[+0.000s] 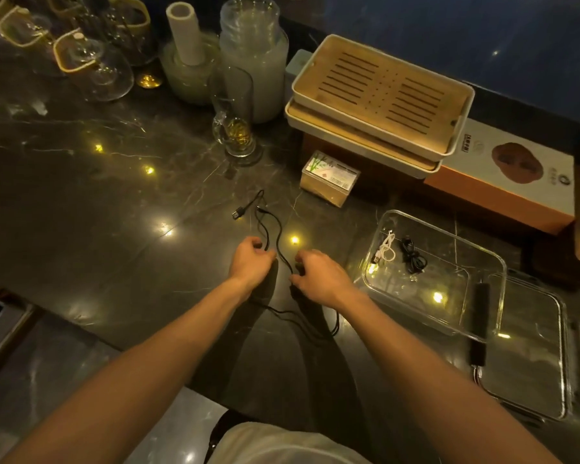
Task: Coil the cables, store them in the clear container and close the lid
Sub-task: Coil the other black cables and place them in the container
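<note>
A long black cable point(271, 222) lies on the dark marble counter, its two plugs at the far end and more loops trailing toward me under my wrists. My left hand point(250, 262) pinches one strand of it. My right hand point(318, 274) grips another strand a little to the right. The clear container point(482, 262) stands open at the right. Inside it lie a coiled white cable point(386, 251) and a coiled black cable point(414, 257). Its clear lid point(533, 356) lies flat on the counter just in front of the container, with a black latch strip point(479, 313) along the container's near wall.
A small labelled box point(330, 177) sits beyond the cable. Stacked bamboo tea trays point(379, 105) rest on an orange carton point(516, 182) at the back right. A glass mug point(236, 128), jars and stemmed glasses point(91, 65) line the back. The counter edge runs near my body.
</note>
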Tool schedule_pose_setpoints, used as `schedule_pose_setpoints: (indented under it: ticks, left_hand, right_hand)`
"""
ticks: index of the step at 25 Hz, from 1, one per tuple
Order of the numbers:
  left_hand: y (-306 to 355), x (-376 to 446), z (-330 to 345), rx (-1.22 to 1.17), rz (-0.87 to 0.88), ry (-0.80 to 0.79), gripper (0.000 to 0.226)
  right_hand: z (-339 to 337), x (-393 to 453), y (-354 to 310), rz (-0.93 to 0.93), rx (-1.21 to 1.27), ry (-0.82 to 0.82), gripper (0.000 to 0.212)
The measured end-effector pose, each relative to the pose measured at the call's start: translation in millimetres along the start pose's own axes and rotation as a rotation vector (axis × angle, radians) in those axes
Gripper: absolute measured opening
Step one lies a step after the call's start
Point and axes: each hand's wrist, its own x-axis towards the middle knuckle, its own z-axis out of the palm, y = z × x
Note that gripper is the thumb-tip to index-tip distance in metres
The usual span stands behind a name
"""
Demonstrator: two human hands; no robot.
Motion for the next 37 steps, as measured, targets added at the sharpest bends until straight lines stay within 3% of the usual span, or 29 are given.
schedule_pose_setpoints:
  ticks: [4, 7, 9, 12, 17, 21, 25, 27, 32, 34, 37]
  left_hand:
    - [10.8, 22.2, 2.1, 0.258, 0.076, 0.048, 0.047]
    - [18.5, 33.3, 6.6, 0.353, 0.092, 0.025, 0.015]
    - [19.8, 34.8, 10.1, 0.377, 0.114, 0.006, 0.025]
    - [19.8, 33.7, 11.9, 0.271, 0.116, -0.054, 0.029]
    - [26.2, 21.8, 5.0, -0.123, 0.053, -0.221, 0.02]
    - [29.1, 13.1, 2.2, -0.23, 0.066, -0.196, 0.024]
    - [29.6, -8.8, 18.7, -0.328, 0.021, -0.334, 0.025]
    - [31.4, -28.9, 38.4, -0.274, 0.009, -0.449, 0.026]
    - [39.0, -77.7, 73.9, 0.292, 0.184, -0.7, 0.025]
    - [41.7, -87.7, 80.0, 0.254, 0.21, -0.765, 0.008]
    - [46.4, -101.7, 86.2, 0.162, 0.32, -0.727, 0.011]
  right_hand:
    - [9.7, 12.6, 1.7, 0.029, -0.045, -0.062, 0.038]
    - [15.9, 19.6, 3.6, 0.026, -0.009, -0.06, 0.028]
    - [18.4, 22.5, 3.7, 0.032, -0.004, -0.041, 0.021]
    - [20.9, 22.2, 2.5, 0.034, 0.035, -0.016, 0.028]
    - [22.0, 9.8, 0.1, 0.011, 0.162, 0.041, 0.027]
    - [2.0, -10.1, 8.3, 0.055, 0.413, 0.24, 0.033]
    - [-46.9, -38.8, 22.4, 0.02, 0.643, 0.42, 0.029]
    - [-68.8, -57.6, 30.7, -0.002, 0.674, 0.476, 0.037]
    - [-92.4, -102.4, 63.9, 0.01, 0.8, 0.469, 0.045]
    - [-93.7, -119.7, 79.7, 0.051, 0.757, 0.406, 0.043]
    - [-83.8, -135.5, 98.2, 0.13, 0.711, 0.39, 0.035]
